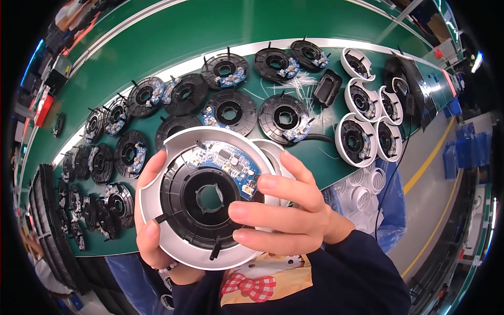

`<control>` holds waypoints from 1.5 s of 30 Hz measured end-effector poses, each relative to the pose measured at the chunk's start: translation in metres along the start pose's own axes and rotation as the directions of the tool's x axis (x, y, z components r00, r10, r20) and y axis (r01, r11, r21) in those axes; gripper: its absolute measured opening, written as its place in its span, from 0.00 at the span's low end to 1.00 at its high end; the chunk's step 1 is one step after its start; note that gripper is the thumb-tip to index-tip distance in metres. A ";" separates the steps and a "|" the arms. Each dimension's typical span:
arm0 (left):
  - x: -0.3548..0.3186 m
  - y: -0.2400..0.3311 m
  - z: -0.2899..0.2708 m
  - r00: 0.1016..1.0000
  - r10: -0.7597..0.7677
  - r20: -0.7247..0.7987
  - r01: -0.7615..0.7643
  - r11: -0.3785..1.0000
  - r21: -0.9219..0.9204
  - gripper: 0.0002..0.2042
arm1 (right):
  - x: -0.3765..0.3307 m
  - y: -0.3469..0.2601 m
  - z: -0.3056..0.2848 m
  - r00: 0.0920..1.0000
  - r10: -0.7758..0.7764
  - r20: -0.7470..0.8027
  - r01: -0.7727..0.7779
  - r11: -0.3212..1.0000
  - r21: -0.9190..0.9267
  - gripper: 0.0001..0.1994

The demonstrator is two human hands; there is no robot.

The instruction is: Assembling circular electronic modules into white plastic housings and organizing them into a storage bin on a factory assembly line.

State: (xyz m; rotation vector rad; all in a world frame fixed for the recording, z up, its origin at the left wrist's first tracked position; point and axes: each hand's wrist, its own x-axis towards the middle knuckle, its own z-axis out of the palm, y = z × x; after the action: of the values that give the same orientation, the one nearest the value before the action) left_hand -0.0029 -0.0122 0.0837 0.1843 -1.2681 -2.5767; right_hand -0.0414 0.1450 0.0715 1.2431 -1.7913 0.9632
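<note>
Close in front of me I hold a round white housing (181, 253) with a notch in its rim. Inside it sits a black plastic disc (181, 191) with an open middle and short posts. A blue circuit board (227, 160) curves along the disc's upper right. My left hand (152, 239) grips the housing's left side, thumb in front. Over the right rim lies my right hand (286, 215), its fingertips touching the disc and the board's lower end. Behind those fingers shows part of another white housing (274, 154); whether I hold it too, I cannot tell.
Several black discs with blue boards (229, 113) cover the green table (315, 26). White housings with discs (357, 139) stand at the right, near a black tray (327, 88) and loose white strips (298, 86). A blue bag (391, 202) holds white rings below the table edge.
</note>
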 end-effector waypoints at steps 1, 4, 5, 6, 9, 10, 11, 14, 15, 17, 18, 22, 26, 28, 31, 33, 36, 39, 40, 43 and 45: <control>-0.001 -0.001 0.001 1.000 0.002 0.003 -0.002 1.000 0.013 0.40 | 0.000 0.000 -0.003 1.000 0.003 0.000 -0.003 1.000 -0.012 0.08; -0.007 -0.004 0.007 0.999 -0.010 0.033 0.009 1.000 0.023 0.40 | 0.001 -0.003 -0.007 0.998 -0.016 0.067 0.010 0.996 0.087 0.04; -0.008 -0.007 0.016 1.000 -0.013 0.021 0.013 1.000 0.017 0.42 | -0.004 -0.002 -0.008 0.999 -0.044 0.031 0.041 0.995 0.086 0.03; -0.010 -0.005 0.020 0.994 -0.081 0.072 0.076 0.995 0.071 0.45 | -0.009 -0.001 -0.013 0.999 -0.032 0.024 0.030 0.995 0.097 0.04; -0.012 0.001 0.015 0.993 -0.056 0.106 0.044 0.993 0.112 0.53 | -0.020 0.003 -0.037 0.981 0.130 0.144 -0.150 0.978 0.141 0.08; -0.011 0.017 -0.017 0.944 -0.075 0.322 0.022 0.986 0.164 0.51 | -0.022 0.000 -0.049 0.969 0.163 0.185 -0.181 0.980 0.083 0.09; -0.006 0.022 -0.016 0.928 -0.113 0.356 -0.008 0.947 0.321 0.50 | -0.029 -0.002 -0.066 0.950 0.244 0.192 -0.245 0.969 -0.021 0.08; 0.003 0.018 -0.029 0.913 -0.094 0.398 -0.033 0.953 0.301 0.46 | -0.069 -0.003 -0.080 0.929 0.353 0.112 -0.319 0.916 -0.244 0.07; 0.004 0.018 -0.033 0.922 -0.096 0.375 -0.025 0.951 0.307 0.45 | -0.082 -0.002 -0.079 0.914 0.384 0.129 -0.335 0.896 -0.291 0.07; 0.009 0.017 -0.036 0.910 -0.106 0.401 -0.033 0.945 0.326 0.44 | -0.101 -0.004 -0.081 0.879 0.425 0.216 -0.342 0.878 -0.334 0.07; 0.011 0.015 -0.037 0.902 -0.122 0.414 -0.026 0.942 0.333 0.43 | -0.110 -0.004 -0.080 0.877 0.434 0.205 -0.345 0.867 -0.358 0.08; 0.015 0.011 -0.038 0.885 -0.127 0.447 -0.026 0.947 0.321 0.42 | -0.129 0.004 -0.081 0.872 0.450 0.190 -0.339 0.838 -0.427 0.09; 0.017 0.010 -0.043 0.898 -0.098 0.429 -0.045 0.949 0.310 0.41 | -0.137 0.009 -0.072 0.861 0.465 0.205 -0.356 0.840 -0.409 0.09; 0.017 0.010 -0.044 0.903 -0.081 0.421 -0.055 0.952 0.301 0.40 | -0.135 0.011 -0.067 0.862 0.463 0.208 -0.351 0.840 -0.413 0.09; 0.018 0.009 -0.046 0.918 -0.070 0.390 -0.043 0.961 0.274 0.39 | -0.132 0.018 -0.061 0.854 0.498 0.148 -0.396 0.808 -0.436 0.10; 0.021 0.004 -0.047 0.921 -0.079 0.380 -0.030 0.962 0.273 0.39 | -0.128 0.020 -0.065 0.843 0.511 0.167 -0.390 0.795 -0.464 0.11; 0.021 0.008 -0.055 0.925 -0.079 0.373 -0.044 0.949 0.312 0.38 | -0.119 0.020 -0.069 0.759 0.584 0.288 -0.419 0.777 -0.471 0.16; 0.019 0.012 -0.063 0.946 -0.070 0.318 -0.030 0.954 0.299 0.37 | -0.102 0.015 -0.074 0.632 0.635 0.445 -0.443 0.767 -0.464 0.24; 0.019 0.014 -0.066 0.947 -0.057 0.317 -0.040 0.956 0.292 0.36 | -0.097 0.013 -0.076 0.611 0.632 0.477 -0.443 0.772 -0.457 0.25; 0.021 0.016 -0.076 0.960 -0.022 0.278 -0.072 0.943 0.326 0.33 | -0.082 0.008 -0.081 0.620 0.629 0.470 -0.486 0.777 -0.399 0.25; 0.019 0.021 -0.083 0.971 0.008 0.240 -0.102 0.919 0.381 0.31 | -0.074 0.007 -0.084 0.705 0.584 0.402 -0.445 0.806 -0.391 0.23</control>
State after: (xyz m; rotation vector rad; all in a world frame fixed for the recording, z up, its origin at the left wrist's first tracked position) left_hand 0.0013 -0.0935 0.0500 -0.0854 -1.8410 -2.3201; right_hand -0.0160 0.2510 0.0423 0.8637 -2.6993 0.6663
